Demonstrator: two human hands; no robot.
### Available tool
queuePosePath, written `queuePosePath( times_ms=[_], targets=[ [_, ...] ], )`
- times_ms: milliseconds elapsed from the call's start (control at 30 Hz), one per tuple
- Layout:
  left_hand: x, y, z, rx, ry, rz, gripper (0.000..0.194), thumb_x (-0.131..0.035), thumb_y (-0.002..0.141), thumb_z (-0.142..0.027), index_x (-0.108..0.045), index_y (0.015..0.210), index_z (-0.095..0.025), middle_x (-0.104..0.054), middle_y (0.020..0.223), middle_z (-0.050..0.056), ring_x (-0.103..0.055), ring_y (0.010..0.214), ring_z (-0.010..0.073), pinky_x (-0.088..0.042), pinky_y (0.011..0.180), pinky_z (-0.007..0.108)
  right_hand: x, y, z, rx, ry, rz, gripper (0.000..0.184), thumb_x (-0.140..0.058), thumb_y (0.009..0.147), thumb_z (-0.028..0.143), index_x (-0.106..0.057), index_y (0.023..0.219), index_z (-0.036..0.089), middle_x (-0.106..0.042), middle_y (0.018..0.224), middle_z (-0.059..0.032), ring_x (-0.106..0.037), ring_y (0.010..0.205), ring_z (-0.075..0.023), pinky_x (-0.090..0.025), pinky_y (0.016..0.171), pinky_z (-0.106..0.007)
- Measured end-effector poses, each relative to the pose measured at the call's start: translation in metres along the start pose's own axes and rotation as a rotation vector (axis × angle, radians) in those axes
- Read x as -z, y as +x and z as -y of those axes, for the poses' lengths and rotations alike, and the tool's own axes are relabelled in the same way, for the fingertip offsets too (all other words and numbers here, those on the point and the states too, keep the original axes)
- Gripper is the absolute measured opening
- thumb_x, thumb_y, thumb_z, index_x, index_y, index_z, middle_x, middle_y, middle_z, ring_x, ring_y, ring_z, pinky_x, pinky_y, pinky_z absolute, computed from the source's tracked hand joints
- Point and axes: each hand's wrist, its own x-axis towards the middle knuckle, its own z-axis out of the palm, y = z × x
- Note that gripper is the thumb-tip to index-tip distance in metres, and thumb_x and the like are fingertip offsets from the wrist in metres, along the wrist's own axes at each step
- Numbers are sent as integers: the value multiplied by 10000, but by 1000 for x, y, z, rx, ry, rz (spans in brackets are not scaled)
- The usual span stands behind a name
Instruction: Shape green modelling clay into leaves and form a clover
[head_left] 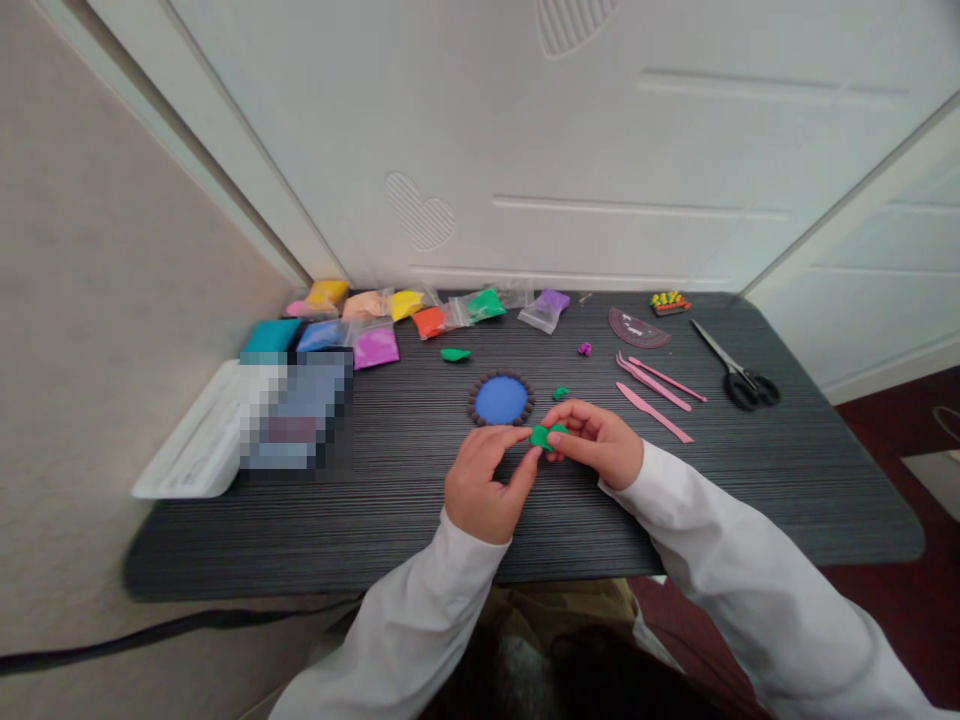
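Between my two hands is a flattened piece of green modelling clay point(540, 437). My left hand point(491, 480) pinches its left edge with thumb and forefinger. From the other side my right hand point(596, 440) grips it, the thumb pressed on the green surface. Just beyond my hands lies a blue clay disc point(501, 400) ringed by small dark brown balls point(475, 411). A small green clay scrap point(560, 394) rests right of the disc, and a green leaf-shaped piece point(455, 355) lies farther back. A small purple clay cluster point(585, 349) sits behind my right hand.
Bags of coloured clay, such as a purple bag point(375, 347), line the back left. A white tray point(187, 440) stands at the left beside a blurred-out item. At the right are pink modelling tools point(654, 412), a protractor point(637, 328), scissors point(731, 370) and a yellow-and-red studded piece point(670, 303).
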Motion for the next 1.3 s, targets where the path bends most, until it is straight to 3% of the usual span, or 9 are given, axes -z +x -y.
queuePosePath(
  times_ms=[733, 1000, 1100, 1300],
  targets=[
    [0, 2, -8, 184, -98, -28, 86, -593, 691, -205, -610, 772, -182, -610, 734, 5, -512, 630, 105, -405, 576, 225, -1, -2, 3, 13, -19, -5, 206, -668, 634, 247, -550, 783, 169, -597, 693, 19, -556, 586, -66, -476, 585, -219],
    [-4, 0, -3, 465, -334, 63, 199, -587, 689, -292, -610, 845, -171, -639, 732, 17, -533, 583, 112, -437, 576, 247, -2, -3, 1, 57, -33, -12, 184, -658, 647, 230, -556, 792, 181, -589, 710, 24, -554, 607, -67, -478, 594, -221],
    [-4, 0, -3, 502, -334, 112, 167, -600, 672, -296, -627, 769, -163, -632, 680, 14, -539, 573, 117, -440, 573, 249, -1, -3, -1, 89, -75, 2, 176, -639, 669, 235, -555, 815, 183, -591, 716, 17, -555, 607, -74, -479, 610, -239],
    [-6, 1, -1, 568, -430, 82, 137, -621, 645, -288, -636, 704, -165, -624, 621, 3, -541, 551, 116, -441, 569, 244, -1, -4, -2, 116, -156, 23, 197, -634, 678, 239, -547, 849, 192, -578, 739, 8, -548, 660, -84, -455, 638, -243]
  ],
)
